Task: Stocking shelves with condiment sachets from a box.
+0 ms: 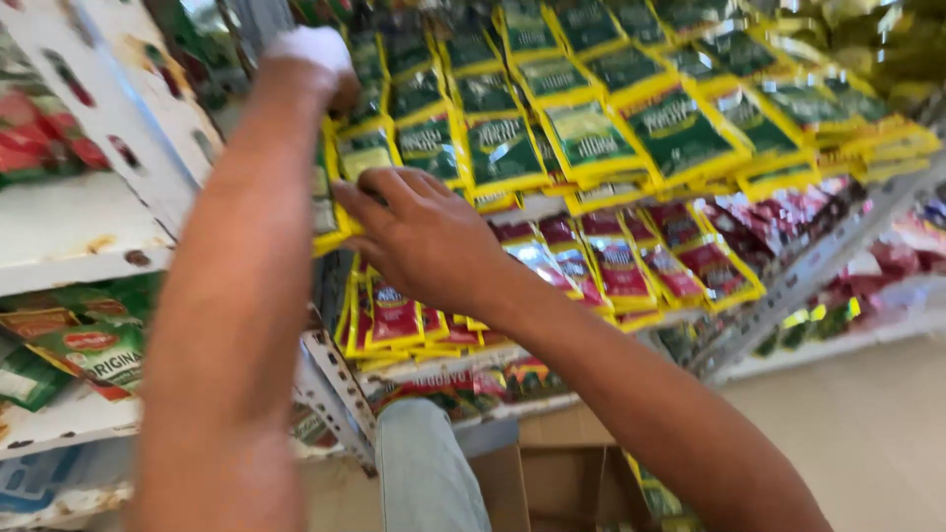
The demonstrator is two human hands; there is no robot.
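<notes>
My left hand (313,54) reaches up high among the green-and-yellow packets (591,138) on the upper shelf; its fingers are blown out white and partly hidden, so its grip is unclear. My right hand (419,232) lies lower, fingers curled over the edge of a yellow-bordered green packet (330,202) at the left end of that row. Just beneath the right hand, red-and-yellow packets (621,266) stand in rows on the shelf.
A white metal shelf upright (148,89) with rust spots stands at the left, with green snack bags (94,350) beside it. An open cardboard box (562,483) sits on the floor below, next to my trouser leg (424,473). Pale floor (867,424) lies to the right.
</notes>
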